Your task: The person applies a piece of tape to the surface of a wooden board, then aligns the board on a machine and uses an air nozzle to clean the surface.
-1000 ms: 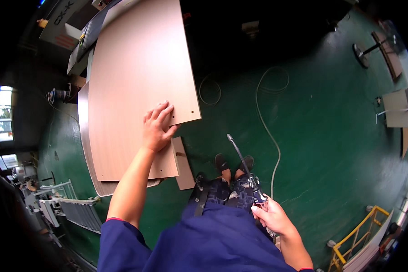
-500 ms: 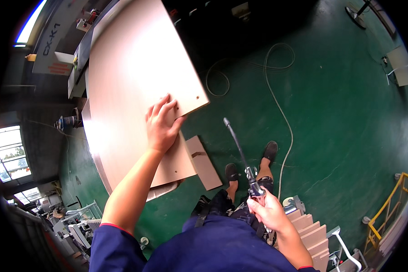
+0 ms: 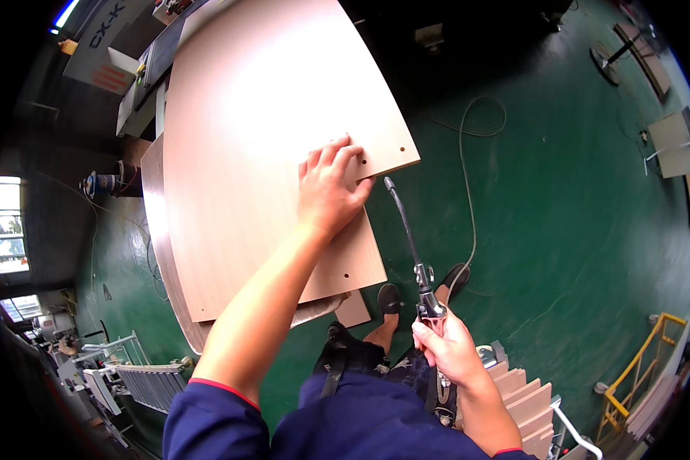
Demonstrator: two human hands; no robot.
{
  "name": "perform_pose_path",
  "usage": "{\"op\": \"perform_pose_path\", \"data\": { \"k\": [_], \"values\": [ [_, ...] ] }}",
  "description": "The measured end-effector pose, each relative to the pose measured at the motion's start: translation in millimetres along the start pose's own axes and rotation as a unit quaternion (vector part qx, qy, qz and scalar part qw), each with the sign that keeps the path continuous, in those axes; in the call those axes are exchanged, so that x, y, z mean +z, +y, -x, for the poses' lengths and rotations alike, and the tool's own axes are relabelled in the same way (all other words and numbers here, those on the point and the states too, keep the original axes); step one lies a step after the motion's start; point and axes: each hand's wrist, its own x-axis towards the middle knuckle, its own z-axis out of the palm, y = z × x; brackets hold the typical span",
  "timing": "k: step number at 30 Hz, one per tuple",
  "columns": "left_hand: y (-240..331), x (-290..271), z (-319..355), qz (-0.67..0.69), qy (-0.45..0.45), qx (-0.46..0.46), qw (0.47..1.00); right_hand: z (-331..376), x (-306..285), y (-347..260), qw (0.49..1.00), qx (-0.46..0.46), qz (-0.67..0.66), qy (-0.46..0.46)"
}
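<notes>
Green flr (image 3: 529, 230), panel (image 3: 261, 130) under L fingers (image 3: 330, 152), blowgun (image 3: 431, 308) in RH (image 3: 452, 349)

Glare on pale board (image 3: 261, 153), black corners, curved fisheye edges

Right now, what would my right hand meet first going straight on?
Led by its nozzle tool, your right hand would likely meet the pale panel first, near its corner, though depth is unclear.

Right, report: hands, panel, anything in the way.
Left hand resting on pale panel, beside its notch. Right hand gripping long-nozzled tool, tip near panel's edge. Hose on green floor.
</notes>
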Motion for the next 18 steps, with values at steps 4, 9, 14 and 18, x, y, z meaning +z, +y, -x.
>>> {"op": "perform_pose_path", "data": {
  "k": [4,9,14,18],
  "values": [
    [-3,1,5,0.002,0.007,-0.01,1.0,-9,14,-15,1.0,-0.019,0.014,0.001],
    [0,3,5,0.017,0.004,-0.015,1.0,-17,15,-16,0.999,0.003,0.046,0.009],
    [3,0,4,0.019,-0.004,-0.024,1.0,-12,17,-13,0.998,0.01,0.051,0.02],
    [3,2,3,0.006,-0.007,-0.026,1.0,-6,14,4,0.999,0.005,0.03,0.015]
  ]
}}
